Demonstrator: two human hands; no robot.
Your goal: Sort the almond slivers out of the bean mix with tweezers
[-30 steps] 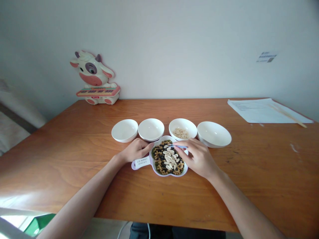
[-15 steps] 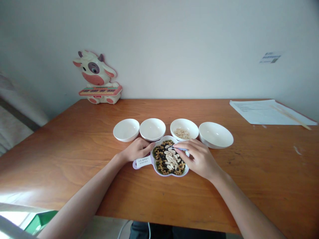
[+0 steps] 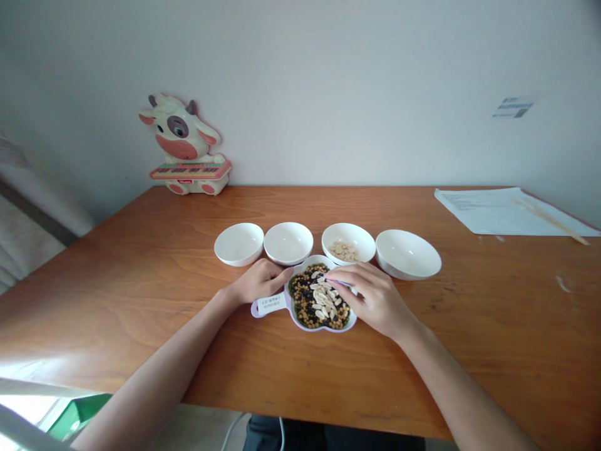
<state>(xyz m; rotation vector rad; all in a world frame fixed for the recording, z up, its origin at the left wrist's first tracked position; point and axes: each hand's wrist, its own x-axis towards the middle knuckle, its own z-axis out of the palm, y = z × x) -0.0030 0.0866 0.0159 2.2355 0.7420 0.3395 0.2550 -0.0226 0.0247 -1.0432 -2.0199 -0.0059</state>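
A white lobed dish (image 3: 293,300) with a labelled handle (image 3: 271,304) sits on the table, just in front of the bowls. It holds yellow grains, dark beans and green bits, with a strip of white seeds (image 3: 323,302) lying along its middle. My left hand (image 3: 260,282) rests curled beside the dish, its fingertips at the rim. My right hand (image 3: 373,299) pinches thin blue tweezers (image 3: 344,283) over the upper part of the dish. Its fingers hide most of the tweezers, and the tips are out of sight.
Several white bowls stand in a row behind the dish, and one (image 3: 348,243) holds white seeds. On the wooden table (image 3: 117,300) are papers with a chopstick (image 3: 549,221) at the far right. A cow-shaped toy keyboard (image 3: 184,145) stands by the wall.
The whole scene sits slightly further right in the view than a second ago. Both hands stay at the dish, and the right hand keeps its hold on the tweezers.
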